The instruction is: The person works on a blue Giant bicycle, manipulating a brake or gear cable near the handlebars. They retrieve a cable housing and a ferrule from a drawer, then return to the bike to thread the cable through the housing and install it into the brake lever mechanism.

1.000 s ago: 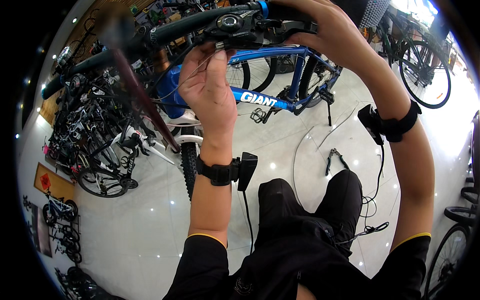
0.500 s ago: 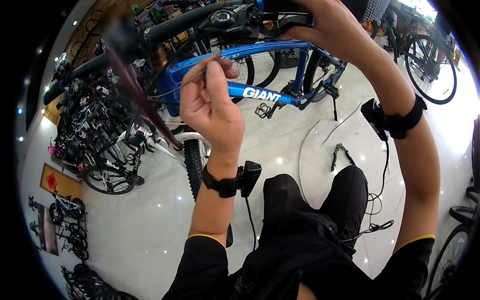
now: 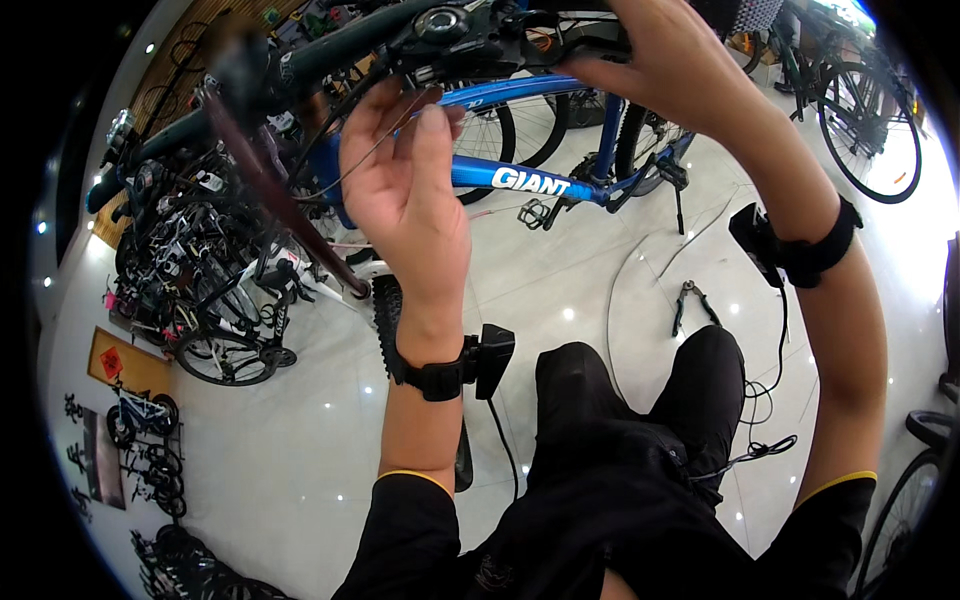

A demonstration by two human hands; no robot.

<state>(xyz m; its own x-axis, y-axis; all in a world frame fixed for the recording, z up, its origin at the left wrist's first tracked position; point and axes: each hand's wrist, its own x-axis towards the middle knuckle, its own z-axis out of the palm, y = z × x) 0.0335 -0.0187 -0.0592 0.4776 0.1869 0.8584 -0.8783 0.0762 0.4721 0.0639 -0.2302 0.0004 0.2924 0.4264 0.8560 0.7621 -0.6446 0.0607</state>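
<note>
My left hand (image 3: 415,195) is raised below the bicycle handlebar (image 3: 335,58), its thumb and curled fingers around a thin cable (image 3: 372,155). The cable runs up toward the shifter (image 3: 440,22), which has a round dial. At the top edge, my right hand (image 3: 675,65) is at the dark brake lever (image 3: 590,45), with its thumb stretched along the underside; its fingers are mostly cut off by the picture's edge. Behind and below both hands stands a blue bicycle frame (image 3: 530,181).
Dark-handled pliers (image 3: 688,305) and a loose length of grey cable housing (image 3: 610,320) lie on the shiny tiled floor. Many bicycles (image 3: 200,220) crowd the left side. Another bicycle (image 3: 870,130) stands at the right. Wires hang from the straps on both my wrists.
My left hand has moved slightly left, its fingers loosening from a tight pinch around the cable. The right hand stays at the lever. The whole view has shifted a little.
</note>
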